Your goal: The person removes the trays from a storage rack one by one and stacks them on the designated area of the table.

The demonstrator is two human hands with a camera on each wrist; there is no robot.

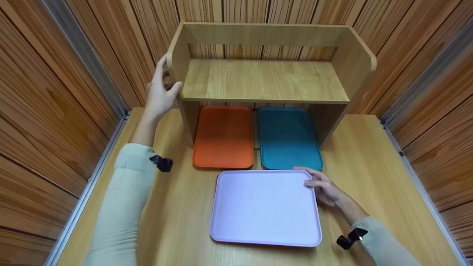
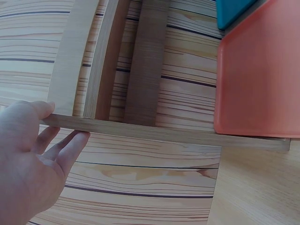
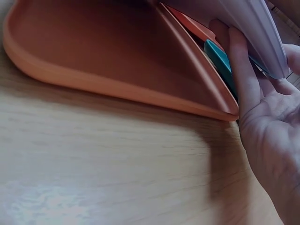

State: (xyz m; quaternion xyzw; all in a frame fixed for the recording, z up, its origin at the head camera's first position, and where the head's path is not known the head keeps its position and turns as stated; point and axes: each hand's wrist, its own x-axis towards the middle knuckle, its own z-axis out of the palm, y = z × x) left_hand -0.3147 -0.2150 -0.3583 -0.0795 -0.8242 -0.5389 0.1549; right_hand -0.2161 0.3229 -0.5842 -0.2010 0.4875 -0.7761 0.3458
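My left hand (image 1: 161, 90) pinches the left side panel of a light wooden shelf unit (image 1: 258, 79). In the left wrist view the thumb lies on one face of that panel (image 2: 178, 135) and the fingers on the other. A lavender tray (image 1: 266, 207) is gripped at its far right corner by my right hand (image 1: 322, 186), thumb on top and fingers underneath. Beneath it, an orange tray (image 3: 117, 61) lies on the table in the right wrist view; the lavender tray covers nearly all of it in the head view.
Under the shelf board, another orange tray (image 1: 223, 136) and a teal tray (image 1: 290, 138) lie side by side, their near ends sticking out in front. Wood-patterned walls (image 1: 48, 92) with metal edging enclose the table (image 1: 177, 207) at the left, back and right.
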